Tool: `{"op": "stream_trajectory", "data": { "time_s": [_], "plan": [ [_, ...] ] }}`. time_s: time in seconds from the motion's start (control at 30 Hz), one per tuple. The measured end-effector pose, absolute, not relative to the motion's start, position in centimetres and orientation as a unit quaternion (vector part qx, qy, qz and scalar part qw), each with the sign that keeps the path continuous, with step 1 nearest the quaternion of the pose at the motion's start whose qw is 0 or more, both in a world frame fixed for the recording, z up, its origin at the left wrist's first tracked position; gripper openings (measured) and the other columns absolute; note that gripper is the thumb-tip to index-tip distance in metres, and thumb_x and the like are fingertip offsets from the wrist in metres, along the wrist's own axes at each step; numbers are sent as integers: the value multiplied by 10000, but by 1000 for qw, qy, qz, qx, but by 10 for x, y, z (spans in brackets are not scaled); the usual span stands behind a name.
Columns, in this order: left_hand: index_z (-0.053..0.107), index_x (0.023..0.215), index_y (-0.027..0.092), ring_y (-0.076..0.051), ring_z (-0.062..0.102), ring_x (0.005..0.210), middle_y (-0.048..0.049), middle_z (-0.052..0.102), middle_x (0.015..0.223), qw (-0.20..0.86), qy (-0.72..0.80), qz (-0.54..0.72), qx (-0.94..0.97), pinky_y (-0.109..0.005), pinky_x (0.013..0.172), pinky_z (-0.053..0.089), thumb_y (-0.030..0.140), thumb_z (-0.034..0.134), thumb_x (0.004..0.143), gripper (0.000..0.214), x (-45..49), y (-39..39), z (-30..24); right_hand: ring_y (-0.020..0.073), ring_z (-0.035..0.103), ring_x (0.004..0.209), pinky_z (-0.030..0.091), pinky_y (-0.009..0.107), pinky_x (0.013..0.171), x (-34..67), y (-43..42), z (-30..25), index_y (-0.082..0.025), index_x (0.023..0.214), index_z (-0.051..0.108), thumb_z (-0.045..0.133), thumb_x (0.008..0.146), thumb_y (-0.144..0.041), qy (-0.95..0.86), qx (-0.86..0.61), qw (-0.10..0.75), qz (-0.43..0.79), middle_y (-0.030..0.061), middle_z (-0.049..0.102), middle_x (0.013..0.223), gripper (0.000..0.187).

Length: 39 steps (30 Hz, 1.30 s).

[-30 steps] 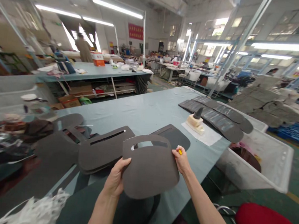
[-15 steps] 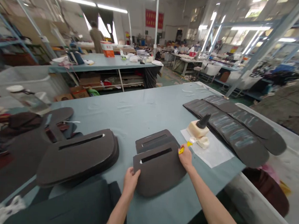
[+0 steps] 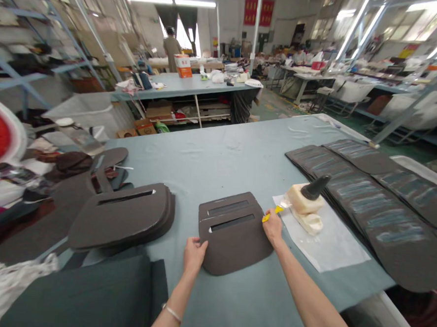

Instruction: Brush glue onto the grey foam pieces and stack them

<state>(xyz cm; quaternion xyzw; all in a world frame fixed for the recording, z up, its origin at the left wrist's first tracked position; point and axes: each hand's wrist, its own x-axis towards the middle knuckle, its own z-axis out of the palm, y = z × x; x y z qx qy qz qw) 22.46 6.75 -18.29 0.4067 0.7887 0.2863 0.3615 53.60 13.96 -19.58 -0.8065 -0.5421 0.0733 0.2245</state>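
A dark brown slotted panel point(image 3: 235, 246) lies in front of me, overlapping a second slotted panel point(image 3: 229, 203) just behind it. My left hand point(image 3: 194, 255) pinches the front panel's left edge between thumb and fingers. At the right edge, my right hand point(image 3: 272, 228) grips a yellow-handled brush point(image 3: 271, 214), its pale bristles pointing away toward the glue container. Those right-hand fingers also rest by the panel's edge; whether they pinch it is hidden. Close by, a cream container with a black cone nozzle point(image 3: 315, 187) sits on a white sheet point(image 3: 331, 249).
On the left lies a stack of slotted panels point(image 3: 122, 217), with folded dark material point(image 3: 84, 293) nearer me. Panels with shiny streaks point(image 3: 371, 202) overlap along the right side of the blue-green table point(image 3: 219, 158). A person point(image 3: 172, 47) stands far behind another table.
The front panel has shifted away from me and now covers more of the one behind, their edges closer to lined up. Both hands moved with it. My view has turned left.
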Motion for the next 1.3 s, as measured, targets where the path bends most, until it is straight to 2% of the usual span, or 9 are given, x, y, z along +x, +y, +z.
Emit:
{"op": "stream_trajectory", "data": {
  "time_s": [0.27, 0.5, 0.83, 1.3],
  "plan": [
    [504, 922, 184, -188, 625, 750, -34, 651, 766, 346, 808, 244, 410, -297, 721, 431, 303, 613, 734, 248, 219, 68, -182, 130, 433, 586, 224, 255, 555, 538, 142, -201, -163, 943, 545, 520, 768, -142, -537, -816, 204, 70, 17, 513, 686, 179],
    [518, 913, 178, -171, 618, 740, -38, 662, 769, 342, 819, 226, 402, -264, 690, 412, 248, 632, 720, 236, 216, 71, -186, 158, 476, 629, 248, 267, 575, 540, 146, -208, -176, 977, 549, 551, 786, -228, -536, -822, 180, 67, 40, 547, 732, 198],
    [520, 923, 197, -191, 629, 819, -39, 684, 828, 335, 835, 175, 399, -272, 699, 408, 304, 648, 717, 265, 215, 73, -183, 145, 500, 663, 249, 250, 581, 531, 142, -192, -166, 994, 538, 532, 814, -225, -531, -833, 146, 59, 32, 559, 764, 189],
    [467, 989, 208, -210, 630, 842, -35, 677, 859, 306, 817, 132, 470, -285, 669, 395, 327, 559, 795, 245, 220, 69, -178, 130, 478, 630, 204, 249, 552, 529, 141, -191, -175, 985, 525, 514, 825, -172, -530, -836, 131, 57, 18, 542, 743, 160]
  ]
}}
